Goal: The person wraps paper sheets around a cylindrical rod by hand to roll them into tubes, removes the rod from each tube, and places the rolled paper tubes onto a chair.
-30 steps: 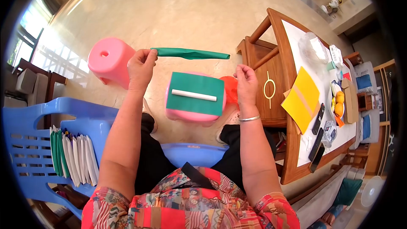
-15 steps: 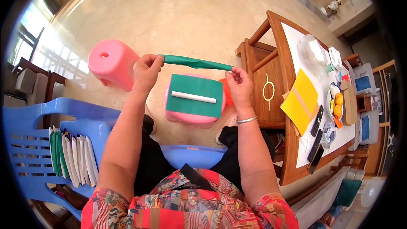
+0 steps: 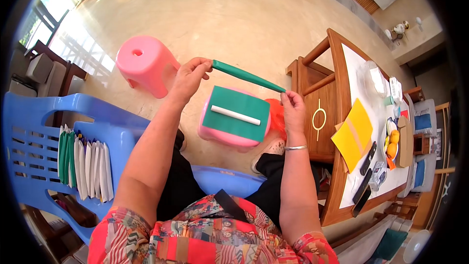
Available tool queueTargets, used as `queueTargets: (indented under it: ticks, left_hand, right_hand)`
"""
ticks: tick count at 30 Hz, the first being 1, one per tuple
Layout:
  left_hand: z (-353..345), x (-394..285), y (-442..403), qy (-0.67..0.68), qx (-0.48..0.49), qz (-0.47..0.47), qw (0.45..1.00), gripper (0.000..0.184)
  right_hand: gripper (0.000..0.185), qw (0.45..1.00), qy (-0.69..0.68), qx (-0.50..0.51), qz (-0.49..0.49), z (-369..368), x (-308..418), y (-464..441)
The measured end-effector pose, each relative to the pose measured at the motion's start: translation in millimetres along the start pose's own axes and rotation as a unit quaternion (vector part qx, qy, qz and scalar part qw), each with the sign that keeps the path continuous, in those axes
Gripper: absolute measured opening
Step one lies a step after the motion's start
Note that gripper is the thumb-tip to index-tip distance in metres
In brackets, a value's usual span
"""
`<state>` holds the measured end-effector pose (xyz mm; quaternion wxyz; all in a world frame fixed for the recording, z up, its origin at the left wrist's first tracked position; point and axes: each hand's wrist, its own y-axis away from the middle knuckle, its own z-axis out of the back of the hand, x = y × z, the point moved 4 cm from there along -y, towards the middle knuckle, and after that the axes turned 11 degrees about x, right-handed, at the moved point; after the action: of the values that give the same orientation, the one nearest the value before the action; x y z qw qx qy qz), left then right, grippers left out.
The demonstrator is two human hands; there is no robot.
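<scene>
Holds a narrow green strip (image 3: pixel 248 76), seemingly folded, out straight above the far side of a pink stool (image 3: pixel 228 140), slanting nearer toward the right. Pinches its left end in the closed fingers of the left hand (image 3: pixel 191 76) and its right end in those of the right hand (image 3: pixel 294 113). Could lose the right end if gripping only the tip, or twist and crease the strip by pulling unevenly. Has, below on the stool, a white rod (image 3: pixel 235 115) lying on a green sheet (image 3: pixel 245 104); could roll it off by bumping the stool. Has farther out a second pink stool (image 3: pixel 146 57) far left, a blue chair (image 3: pixel 100 110) left, and a desk (image 3: pixel 334 200) with a yellow sheet (image 3: pixel 352 135) right.
</scene>
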<state>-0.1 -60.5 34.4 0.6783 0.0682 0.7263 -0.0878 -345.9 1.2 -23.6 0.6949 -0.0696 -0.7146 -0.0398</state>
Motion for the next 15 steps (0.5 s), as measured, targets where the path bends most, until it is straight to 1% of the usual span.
queueTargets:
  ticks: [3,6,7,10,15]
  left_hand:
    - [-2.1,-2.7,4.0,-0.143,0.016,-0.051,0.988,0.02]
    - [-4.8,-6.8,7.0,-0.22,0.013,-0.101,0.97,0.026]
    - [-4.9,-8.4,7.9,-0.238,0.012,-0.089,0.967,0.026]
    - [-6.1,-16.2,10.5,-0.223,0.006,-0.089,0.971,0.024]
    - [-7.0,-32.0,14.3,-0.235,0.043,-0.072,0.968,0.019]
  right_hand:
    - [0.018,0.999,-0.001,0.004,-0.032,-0.6,0.7,0.3]
    - [0.02,0.998,0.01,0.006,-0.058,1.8,0.0,1.1]
    - [0.02,0.998,0.015,0.007,-0.066,2.0,0.5,0.9]
    - [0.02,0.997,0.005,0.008,-0.078,2.6,0.3,1.2]
    - [0.019,0.993,-0.017,0.009,-0.114,7.0,-3.2,1.3]
